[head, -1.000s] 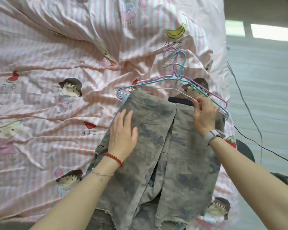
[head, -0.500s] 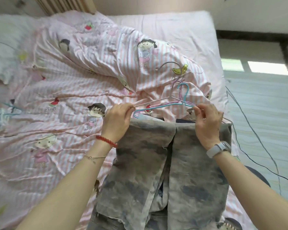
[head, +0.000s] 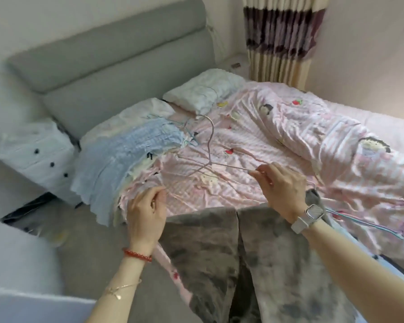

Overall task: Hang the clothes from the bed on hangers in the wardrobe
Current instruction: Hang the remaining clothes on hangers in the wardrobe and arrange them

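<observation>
- Grey mottled trousers [head: 254,264] nearest, draped over the bar of a thin pale hanger [head: 210,145], both legs hanging down toward the camera, between the two forearms.
- Left hand [head: 147,217] curled round the left end of the hanger, at the trousers' upper left corner. Red bead bracelet [head: 138,254] and a thin chain on that wrist.
- Right hand [head: 282,185] pinches the hanger's right arm between thumb and fingertips, just above the trousers' upper right corner. Pale watch [head: 313,212] on that wrist.
- The hanger's hook rises up and away from both hands, curving over the bedding; held above the bed, tilted, right end higher.
- Right of the right wrist: more hangers [head: 369,223], blue and purple wire, lying on the cover at the bed's edge. Count unclear.
- Beyond the grip: pink striped bed cover [head: 301,136] with cartoon prints, rumpled, bunched in a ridge to the far right.
- Left of the left hand and slightly beyond: a light blue crinkled garment [head: 126,155] spread over the bed's edge; other pale layers show under it, blurred.
- Past that: two white pillows [head: 203,89] against a grey padded headboard [head: 117,59].
- Far left: white bedside drawers [head: 37,152] with dark knobs.
- Farthest, beyond the right hand: striped curtain [head: 280,38] in the corner.
</observation>
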`<act>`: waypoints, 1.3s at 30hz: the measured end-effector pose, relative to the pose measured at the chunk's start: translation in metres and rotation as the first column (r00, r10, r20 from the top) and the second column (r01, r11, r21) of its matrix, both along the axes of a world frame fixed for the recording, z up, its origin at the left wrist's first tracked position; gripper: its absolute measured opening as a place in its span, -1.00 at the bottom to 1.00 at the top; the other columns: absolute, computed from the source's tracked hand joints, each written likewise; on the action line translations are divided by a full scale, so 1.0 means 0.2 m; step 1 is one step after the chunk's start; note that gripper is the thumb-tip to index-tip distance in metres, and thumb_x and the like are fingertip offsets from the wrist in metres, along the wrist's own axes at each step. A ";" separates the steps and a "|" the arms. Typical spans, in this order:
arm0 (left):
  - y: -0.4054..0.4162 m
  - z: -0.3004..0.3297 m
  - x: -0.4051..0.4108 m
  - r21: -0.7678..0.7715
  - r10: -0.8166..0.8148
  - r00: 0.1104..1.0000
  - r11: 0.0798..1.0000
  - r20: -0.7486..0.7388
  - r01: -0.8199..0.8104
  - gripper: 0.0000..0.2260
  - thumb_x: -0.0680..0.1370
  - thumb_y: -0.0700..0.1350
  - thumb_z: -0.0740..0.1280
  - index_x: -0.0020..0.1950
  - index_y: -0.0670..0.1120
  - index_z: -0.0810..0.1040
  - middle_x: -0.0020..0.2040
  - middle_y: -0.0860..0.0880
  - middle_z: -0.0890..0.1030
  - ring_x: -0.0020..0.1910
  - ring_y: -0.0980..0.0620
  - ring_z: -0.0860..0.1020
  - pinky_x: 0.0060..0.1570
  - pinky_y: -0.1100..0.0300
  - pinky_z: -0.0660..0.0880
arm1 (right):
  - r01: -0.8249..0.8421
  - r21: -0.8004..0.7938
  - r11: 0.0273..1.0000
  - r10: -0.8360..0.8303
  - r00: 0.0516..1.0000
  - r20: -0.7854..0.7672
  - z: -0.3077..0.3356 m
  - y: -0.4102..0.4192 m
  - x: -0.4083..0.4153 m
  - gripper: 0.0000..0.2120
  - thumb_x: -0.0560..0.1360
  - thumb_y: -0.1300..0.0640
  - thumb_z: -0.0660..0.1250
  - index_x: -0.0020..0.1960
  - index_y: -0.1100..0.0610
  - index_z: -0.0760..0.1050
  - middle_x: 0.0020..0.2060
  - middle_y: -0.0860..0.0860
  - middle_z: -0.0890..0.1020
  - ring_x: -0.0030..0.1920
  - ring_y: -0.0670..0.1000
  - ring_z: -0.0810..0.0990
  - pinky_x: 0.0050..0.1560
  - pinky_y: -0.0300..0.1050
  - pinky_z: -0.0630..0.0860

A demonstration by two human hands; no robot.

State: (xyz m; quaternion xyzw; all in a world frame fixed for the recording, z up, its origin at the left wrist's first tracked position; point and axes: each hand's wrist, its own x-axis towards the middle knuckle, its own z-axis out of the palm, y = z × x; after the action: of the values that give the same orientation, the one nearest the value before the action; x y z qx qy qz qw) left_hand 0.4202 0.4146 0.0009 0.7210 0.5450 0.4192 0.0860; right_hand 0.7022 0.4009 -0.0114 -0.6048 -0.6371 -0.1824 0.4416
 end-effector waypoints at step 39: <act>-3.25 0.25 -2.19 0.075 0.839 -0.458 -0.498 0.295 -0.864 -0.81 0.52 -0.23 0.33 0.13 -0.18 0.57 0.17 -0.16 0.53 0.23 -0.12 0.39 0.25 0.16 0.30 | -0.463 -0.401 -0.791 0.609 -0.663 -0.435 0.49 -2.03 -3.63 -0.90 0.54 0.18 0.25 -0.15 0.10 0.50 -0.62 -0.10 0.38 -0.51 -0.10 0.36 -0.35 -0.15 0.35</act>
State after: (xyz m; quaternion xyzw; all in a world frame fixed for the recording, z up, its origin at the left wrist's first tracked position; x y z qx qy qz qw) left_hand -0.0181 -0.2353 0.0516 -0.1101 0.8211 0.3942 -0.3979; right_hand -0.0248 -0.0048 0.0856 0.2941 -0.8436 0.4472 0.0421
